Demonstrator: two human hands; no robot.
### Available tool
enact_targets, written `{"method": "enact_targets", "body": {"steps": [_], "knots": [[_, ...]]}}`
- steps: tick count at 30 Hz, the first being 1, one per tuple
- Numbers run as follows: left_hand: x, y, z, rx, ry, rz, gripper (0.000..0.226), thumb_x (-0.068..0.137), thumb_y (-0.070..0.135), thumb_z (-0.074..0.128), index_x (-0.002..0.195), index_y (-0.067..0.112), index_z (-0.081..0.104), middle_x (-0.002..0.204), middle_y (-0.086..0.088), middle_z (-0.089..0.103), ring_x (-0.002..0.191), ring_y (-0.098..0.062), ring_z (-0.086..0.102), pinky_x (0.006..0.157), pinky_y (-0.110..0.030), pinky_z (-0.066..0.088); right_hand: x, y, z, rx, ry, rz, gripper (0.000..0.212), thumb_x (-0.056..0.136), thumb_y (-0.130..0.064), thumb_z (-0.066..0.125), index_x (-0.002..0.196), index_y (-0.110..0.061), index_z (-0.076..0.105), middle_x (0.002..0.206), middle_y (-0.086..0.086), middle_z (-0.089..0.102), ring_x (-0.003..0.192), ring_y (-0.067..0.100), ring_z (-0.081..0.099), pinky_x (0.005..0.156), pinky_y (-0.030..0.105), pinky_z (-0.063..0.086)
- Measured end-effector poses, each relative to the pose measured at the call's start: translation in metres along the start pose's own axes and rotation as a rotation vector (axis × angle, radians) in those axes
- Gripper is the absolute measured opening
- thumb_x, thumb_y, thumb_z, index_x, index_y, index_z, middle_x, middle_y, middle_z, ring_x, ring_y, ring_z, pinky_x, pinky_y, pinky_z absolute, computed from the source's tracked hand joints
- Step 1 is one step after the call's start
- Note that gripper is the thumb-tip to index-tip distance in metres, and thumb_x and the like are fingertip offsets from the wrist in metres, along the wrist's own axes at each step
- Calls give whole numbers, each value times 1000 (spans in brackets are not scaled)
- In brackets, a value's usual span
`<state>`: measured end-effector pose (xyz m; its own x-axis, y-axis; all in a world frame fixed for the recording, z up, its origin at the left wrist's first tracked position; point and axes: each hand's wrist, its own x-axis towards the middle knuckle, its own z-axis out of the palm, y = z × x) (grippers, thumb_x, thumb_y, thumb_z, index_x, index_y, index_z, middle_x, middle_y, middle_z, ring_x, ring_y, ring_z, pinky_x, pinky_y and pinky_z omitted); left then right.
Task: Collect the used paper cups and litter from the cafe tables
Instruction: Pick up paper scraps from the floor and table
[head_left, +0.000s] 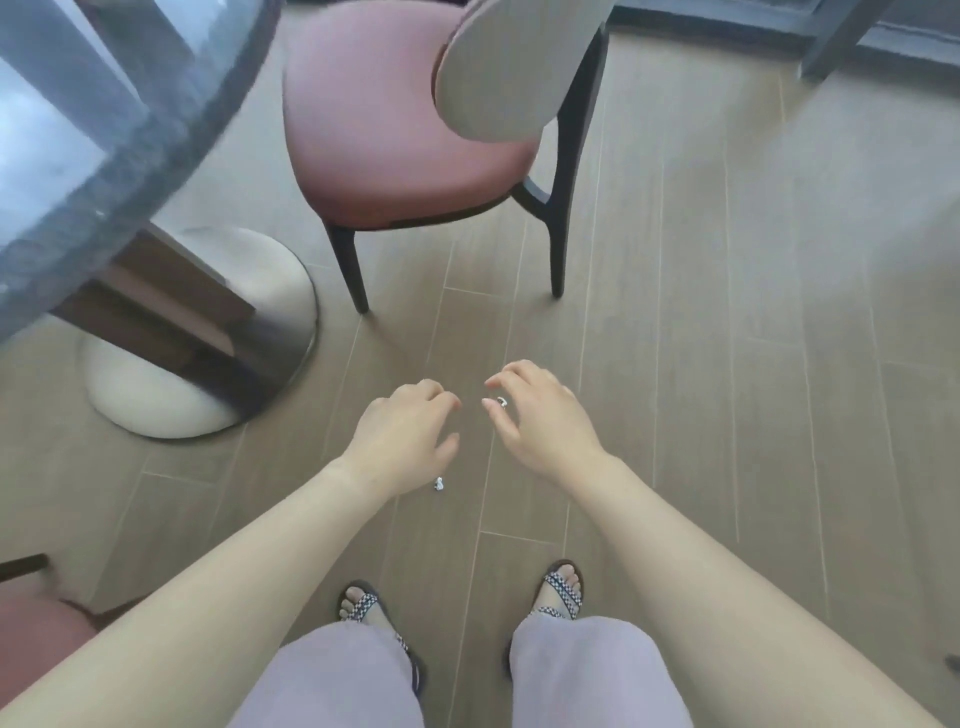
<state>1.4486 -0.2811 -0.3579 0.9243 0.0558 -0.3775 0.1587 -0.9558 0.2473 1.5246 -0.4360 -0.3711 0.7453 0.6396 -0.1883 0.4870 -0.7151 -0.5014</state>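
Observation:
I am looking down at a wood-plank floor. A small silvery-white scrap of litter (439, 484) lies on the floor just below my left hand (402, 441), whose fingers hang loosely curled and hold nothing. A second small silvery scrap (501, 401) shows in the gap between the thumb and curved fingers of my right hand (540, 421). I cannot tell whether that hand holds it or it lies on the floor beneath. No paper cups are in view.
A pink-seated chair with dark legs (395, 130) stands straight ahead. A round grey stone table (130, 145) on a white pedestal base (171, 384) is at the left. Another pink seat (36, 639) is at the lower left. My sandalled feet are below.

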Motion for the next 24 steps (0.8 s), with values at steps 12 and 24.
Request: {"method": "enact_targets", "body": {"steps": [12,24], "knots": [[153,-105,273,12,-43,-34,38,91,35,45,127,22,45,130,2,48,118,-20,47,89,-37,44,97,166,254,-118,12,-74,28,91,-32,49,113,-16,57,120,3,54,102,24,54,80,40,46],[216,-154,419,-71,-33,-69,35,90,33,48,123,23,47,126,1,51,114,-21,50,82,-37,45,141,246,395,-195,-137,-118,34,92,-37,49,117,-15,53,123,3,49,108,24,50,81,38,44]]}}
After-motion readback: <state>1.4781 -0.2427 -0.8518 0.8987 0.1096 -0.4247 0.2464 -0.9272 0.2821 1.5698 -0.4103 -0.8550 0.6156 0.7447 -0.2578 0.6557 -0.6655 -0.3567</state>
